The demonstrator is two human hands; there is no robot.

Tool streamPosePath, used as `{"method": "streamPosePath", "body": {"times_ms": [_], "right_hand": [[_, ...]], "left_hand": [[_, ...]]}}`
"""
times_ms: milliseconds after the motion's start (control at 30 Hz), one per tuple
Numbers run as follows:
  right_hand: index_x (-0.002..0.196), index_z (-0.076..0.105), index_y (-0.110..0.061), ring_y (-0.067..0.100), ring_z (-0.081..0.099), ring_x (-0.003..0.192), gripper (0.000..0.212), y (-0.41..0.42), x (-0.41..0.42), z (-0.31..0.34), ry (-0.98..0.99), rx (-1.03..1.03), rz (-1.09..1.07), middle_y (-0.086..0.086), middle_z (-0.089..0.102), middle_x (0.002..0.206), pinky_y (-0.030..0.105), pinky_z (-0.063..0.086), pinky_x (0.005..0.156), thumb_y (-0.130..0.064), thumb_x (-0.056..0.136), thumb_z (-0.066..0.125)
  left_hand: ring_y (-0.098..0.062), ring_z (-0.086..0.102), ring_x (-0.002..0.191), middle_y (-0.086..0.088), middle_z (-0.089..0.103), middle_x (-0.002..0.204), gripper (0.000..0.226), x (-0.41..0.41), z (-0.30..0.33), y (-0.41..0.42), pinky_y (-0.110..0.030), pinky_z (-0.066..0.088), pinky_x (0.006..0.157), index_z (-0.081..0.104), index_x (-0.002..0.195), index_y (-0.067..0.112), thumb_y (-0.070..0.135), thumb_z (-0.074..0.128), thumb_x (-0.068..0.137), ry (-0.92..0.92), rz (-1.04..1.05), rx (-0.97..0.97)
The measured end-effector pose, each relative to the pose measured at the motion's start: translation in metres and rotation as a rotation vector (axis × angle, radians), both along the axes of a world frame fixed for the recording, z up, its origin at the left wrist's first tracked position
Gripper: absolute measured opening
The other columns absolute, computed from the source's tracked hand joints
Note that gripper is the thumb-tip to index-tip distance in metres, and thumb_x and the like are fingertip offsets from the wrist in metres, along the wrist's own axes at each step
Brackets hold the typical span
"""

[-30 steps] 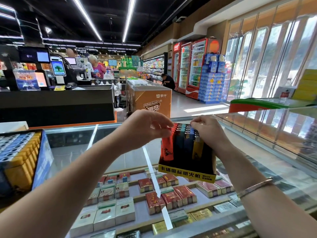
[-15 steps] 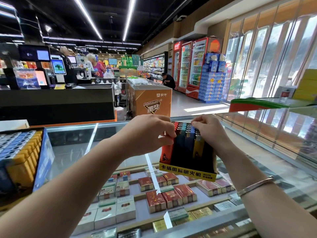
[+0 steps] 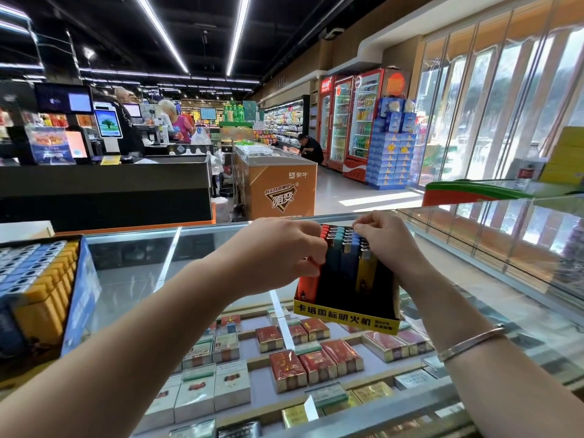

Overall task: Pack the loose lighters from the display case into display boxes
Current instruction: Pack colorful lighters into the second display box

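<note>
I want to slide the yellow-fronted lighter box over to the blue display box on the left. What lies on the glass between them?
In the head view, only the person's left forearm crosses above that stretch; the glass top between the yellow-fronted lighter box and blue display box looks bare.

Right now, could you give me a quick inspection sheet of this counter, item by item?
Surface: glass display case top, cigarette packs beneath.
Job's things: yellow-fronted display box standing on the glass, rows of upright lighters in it.
Clutter: second full box of lighters at left.
Hands: left hand and right hand curled at the lighter tops.
Cables: nothing seen.
Surroundings: checkout counter, orange freezer, drinks fridges.
</note>
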State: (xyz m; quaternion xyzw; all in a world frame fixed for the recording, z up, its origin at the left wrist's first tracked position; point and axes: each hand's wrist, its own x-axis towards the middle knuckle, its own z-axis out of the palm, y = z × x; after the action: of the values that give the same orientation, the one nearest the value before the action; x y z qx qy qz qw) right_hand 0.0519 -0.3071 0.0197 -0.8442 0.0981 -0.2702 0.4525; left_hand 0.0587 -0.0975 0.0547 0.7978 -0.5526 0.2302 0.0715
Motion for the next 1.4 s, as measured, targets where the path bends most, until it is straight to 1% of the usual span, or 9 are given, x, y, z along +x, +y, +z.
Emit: {"method": "streamPosePath", "body": {"times_ms": [233, 333, 467, 533, 633, 767, 933, 1167, 1400], "right_hand": [[0.089, 0.065, -0.019, 0.021, 0.059, 0.089, 0.011, 0.001, 0.001, 0.0, -0.006, 0.002, -0.004, 0.0, 0.063, 0.086, 0.045, 0.049, 0.084, -0.023, 0.089, 0.054], [0.088, 0.066, -0.017, 0.022, 0.059, 0.088, 0.012, 0.0, 0.001, 0.0, -0.012, 0.004, -0.004, 0.002, 0.063, 0.085, 0.042, 0.05, 0.082, -0.021, 0.088, 0.055], [0.087, 0.066, -0.016, 0.021, 0.059, 0.086, 0.013, -0.001, 0.001, -0.002, -0.028, 0.023, -0.013, 0.002, 0.063, 0.083, 0.04, 0.049, 0.079, -0.023, 0.088, 0.055], [0.087, 0.065, -0.015, 0.021, 0.06, 0.084, 0.012, 0.0, 0.002, -0.003, -0.057, 0.057, -0.02, 0.001, 0.064, 0.083, 0.036, 0.049, 0.074, -0.022, 0.088, 0.055], [0.088, 0.064, -0.014, 0.023, 0.06, 0.085, 0.012, 0.0, 0.001, -0.002, -0.122, 0.157, -0.051, 0.003, 0.064, 0.084, 0.034, 0.049, 0.072, -0.019, 0.088, 0.054], [0.099, 0.056, -0.015, 0.027, 0.058, 0.094, 0.013, -0.004, -0.007, -0.007, -0.084, 0.271, -0.162, 0.005, 0.06, 0.094, 0.045, 0.049, 0.086, -0.02, 0.089, 0.051], [0.106, 0.037, -0.017, 0.03, 0.059, 0.091, 0.019, 0.007, -0.024, -0.019, 0.025, 0.672, -0.054, 0.017, 0.054, 0.105, 0.043, 0.055, 0.071, -0.015, 0.09, 0.047], [0.11, 0.031, -0.027, 0.036, 0.057, 0.097, 0.02, 0.009, -0.023, -0.028, 0.085, 0.616, -0.031, 0.018, 0.052, 0.106, 0.055, 0.051, 0.083, -0.014, 0.095, 0.033], [0.12, 0.038, -0.018, 0.029, 0.055, 0.091, 0.03, -0.005, 0.016, -0.03, 0.188, 0.442, -0.028, 0.014, 0.052, 0.102, 0.039, 0.049, 0.069, -0.008, 0.094, 0.026]], "left_hand": [[0.002, 0.053, 0.072, 0.024, 0.049, 0.082, 0.007, 0.01, -0.004, 0.002, -0.011, 0.034, 0.055, 0.065, 0.085, 0.034, 0.034, 0.068, 0.079, 0.099, 0.058, -0.059], [0.007, 0.049, 0.087, 0.028, 0.046, 0.098, 0.034, 0.019, -0.012, 0.006, -0.018, 0.047, 0.072, 0.057, 0.104, 0.04, 0.038, 0.072, 0.074, 0.339, 0.081, -0.09], [0.001, 0.033, 0.117, 0.016, 0.032, 0.137, 0.087, 0.025, -0.026, 0.004, -0.026, 0.032, 0.102, 0.025, 0.141, 0.037, 0.041, 0.075, 0.07, 0.692, 0.113, -0.167], [-0.005, 0.028, 0.126, 0.009, 0.024, 0.147, 0.107, 0.023, -0.036, -0.002, -0.028, 0.026, 0.106, 0.006, 0.147, 0.033, 0.044, 0.074, 0.064, 0.917, 0.123, -0.222], [-0.012, 0.055, 0.113, -0.004, 0.046, 0.135, 0.1, 0.017, -0.057, -0.014, -0.029, 0.048, 0.092, 0.013, 0.146, 0.026, 0.03, 0.074, 0.068, 1.238, 0.069, -0.352], [-0.006, 0.064, 0.083, 0.002, 0.063, 0.096, 0.052, 0.01, -0.08, -0.029, -0.013, 0.05, 0.063, 0.044, 0.125, 0.015, 0.012, 0.069, 0.079, 1.231, 0.162, -0.494], [-0.016, 0.061, 0.092, 0.001, 0.064, 0.097, 0.032, -0.002, -0.09, -0.029, -0.037, 0.052, 0.084, 0.048, 0.114, 0.025, 0.026, 0.062, 0.085, 1.056, 0.271, -0.535], [-0.017, 0.061, 0.091, 0.0, 0.063, 0.097, 0.037, -0.004, -0.088, -0.025, -0.034, 0.053, 0.08, 0.046, 0.117, 0.026, 0.024, 0.064, 0.084, 1.113, 0.214, -0.595], [-0.02, 0.06, 0.097, -0.007, 0.057, 0.108, 0.064, 0.02, -0.073, -0.041, -0.018, 0.053, 0.065, 0.036, 0.121, 0.03, -0.009, 0.058, 0.076, 1.327, -0.003, -0.708]]}}
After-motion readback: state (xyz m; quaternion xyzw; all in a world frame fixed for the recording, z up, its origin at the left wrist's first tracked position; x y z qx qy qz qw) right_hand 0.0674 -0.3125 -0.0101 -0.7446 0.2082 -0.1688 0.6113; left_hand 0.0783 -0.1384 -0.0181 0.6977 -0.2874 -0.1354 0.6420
